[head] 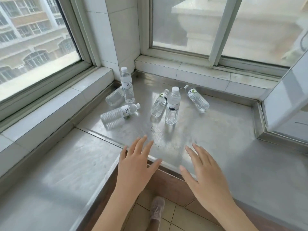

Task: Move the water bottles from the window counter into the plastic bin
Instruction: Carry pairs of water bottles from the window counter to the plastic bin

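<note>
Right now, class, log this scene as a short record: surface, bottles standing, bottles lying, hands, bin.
surface: steel counter in a window corner
standing: corner bottle; centre bottle
lying: four bottles
hands: left hand and right hand, open, empty, near the counter's front edge
bin: not in view

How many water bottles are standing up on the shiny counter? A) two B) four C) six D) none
A: two bottles stand upright, the back left bottle near the corner and the middle bottle, while four others lie on their sides on the counter; both hands are open and hold nothing.
</note>
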Demonstrator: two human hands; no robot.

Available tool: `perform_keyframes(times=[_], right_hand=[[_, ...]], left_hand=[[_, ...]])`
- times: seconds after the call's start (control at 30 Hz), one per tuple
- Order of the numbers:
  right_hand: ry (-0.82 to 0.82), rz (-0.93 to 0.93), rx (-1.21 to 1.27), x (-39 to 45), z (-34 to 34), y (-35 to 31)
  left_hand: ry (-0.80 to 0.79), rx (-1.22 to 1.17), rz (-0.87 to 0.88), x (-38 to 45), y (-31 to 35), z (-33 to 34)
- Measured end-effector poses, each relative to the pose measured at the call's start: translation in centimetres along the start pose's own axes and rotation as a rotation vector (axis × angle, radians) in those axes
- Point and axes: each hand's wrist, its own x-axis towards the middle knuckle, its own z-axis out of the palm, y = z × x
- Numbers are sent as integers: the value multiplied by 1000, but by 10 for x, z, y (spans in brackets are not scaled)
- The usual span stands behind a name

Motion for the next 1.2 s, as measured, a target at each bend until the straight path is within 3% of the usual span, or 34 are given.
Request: perform_keyframes(times=[0.23, 0.47, 0.7, 0.87, 1.03, 1.2], right_hand=[[-23, 58, 40, 124, 9, 13], [-81, 142, 175, 217, 24, 25], [-28, 328, 486, 280, 59, 41], [70, 438, 773, 304, 80, 47], [100, 486, 977, 312, 93, 57], [113, 529, 1013, 320, 90, 59]], left_hand=[[-80, -53, 17, 137, -20, 41], [-30, -110, 26, 247, -34, 86], [-397, -201, -109, 338, -39, 145], [-543, -247, -217, 372, -40, 178], [-537, -353, -321, 385, -36, 191], [-507, -558, -423, 392, -45, 189]])
